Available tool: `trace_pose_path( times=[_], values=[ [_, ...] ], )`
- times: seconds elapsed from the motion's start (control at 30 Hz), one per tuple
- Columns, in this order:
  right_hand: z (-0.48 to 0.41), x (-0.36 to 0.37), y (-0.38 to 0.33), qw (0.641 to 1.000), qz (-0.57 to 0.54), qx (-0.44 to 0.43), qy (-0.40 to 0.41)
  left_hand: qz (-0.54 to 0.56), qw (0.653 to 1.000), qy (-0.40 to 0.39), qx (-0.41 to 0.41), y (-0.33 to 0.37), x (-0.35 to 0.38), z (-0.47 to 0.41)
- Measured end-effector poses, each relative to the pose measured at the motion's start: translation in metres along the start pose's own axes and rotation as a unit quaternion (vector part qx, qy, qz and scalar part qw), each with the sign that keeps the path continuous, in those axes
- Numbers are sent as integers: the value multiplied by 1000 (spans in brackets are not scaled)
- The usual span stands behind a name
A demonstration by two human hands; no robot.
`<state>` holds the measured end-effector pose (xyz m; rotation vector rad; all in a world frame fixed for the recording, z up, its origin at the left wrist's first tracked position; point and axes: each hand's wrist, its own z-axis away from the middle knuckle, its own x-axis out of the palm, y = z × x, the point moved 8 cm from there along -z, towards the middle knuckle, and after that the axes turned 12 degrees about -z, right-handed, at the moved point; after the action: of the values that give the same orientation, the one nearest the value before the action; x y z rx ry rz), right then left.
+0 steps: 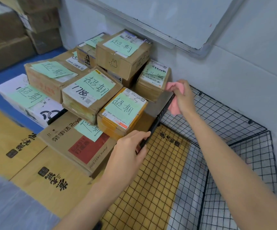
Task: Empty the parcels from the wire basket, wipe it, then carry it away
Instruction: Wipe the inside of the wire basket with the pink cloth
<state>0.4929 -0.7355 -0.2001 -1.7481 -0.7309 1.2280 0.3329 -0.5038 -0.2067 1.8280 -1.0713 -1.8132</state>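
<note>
Boxed parcels (91, 90) with green notes sit stacked at left. The left hand (129, 146) curls its fingers round the left rim of the black wire basket (254, 156), which stands by the wall. The right hand (183, 97) clutches a pink cloth (174, 109) against that rim's far end.

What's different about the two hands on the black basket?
The right hand holds a pink cloth, while the left hand holds no cloth. The right hand is at the far end of the wire basket rim, and the left hand grips that rim closer to the person. Both hands are on the same edge of the basket, right beside the stacked parcels.
</note>
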Motion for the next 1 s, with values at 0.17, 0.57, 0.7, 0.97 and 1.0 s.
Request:
trace_pose_path(
  times=[0.17,0.57,0.7,0.97,1.0],
  values=[
    [71,19,-14,998,-41,-28,-43,2,1000,-3,6,1,2,0],
    [166,40,-35,977,-89,-67,-182,-15,999,21,-26,1,-3,1],
    [100,23,-21,991,-58,-39,-116,-20,999,13,-32,-2,1,2],
    [77,21,-14,997,-70,-24,-29,-20,999,17,-34,-3,0,1],
    [88,23,-18,996,-74,-24,-38,-19,999,20,-33,-2,-1,1]
  ],
)
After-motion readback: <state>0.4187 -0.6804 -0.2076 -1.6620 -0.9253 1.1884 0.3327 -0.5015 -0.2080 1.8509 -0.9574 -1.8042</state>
